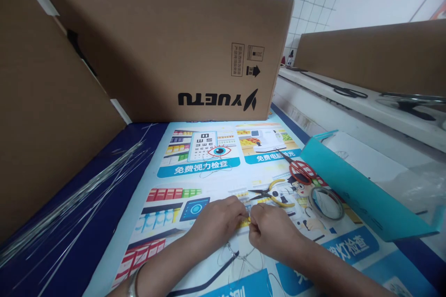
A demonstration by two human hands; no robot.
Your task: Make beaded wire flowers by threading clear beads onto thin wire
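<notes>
My left hand (221,220) and my right hand (273,229) meet over the printed sheet, both with fingers closed in a pinch. Between the fingertips a small bit of thin wire shows; the rest of the grip is hidden. Just below the hands is a looped, bent silvery wire (240,256), its thin ends spreading over the sheet. Beyond my right hand lie yellow-handled pliers (275,195) with the jaws apart. Red-handled scissors (300,171) rest farther back, and a roll of clear tape (326,203) lies to the right.
A bundle of straight thin wires (87,195) lies on the blue cloth (101,236) at left. Tall cardboard panels (167,46) stand at the back and left. A teal open box (365,190) is at right. Another bent wire (214,171) lies on the printed sheet (195,185).
</notes>
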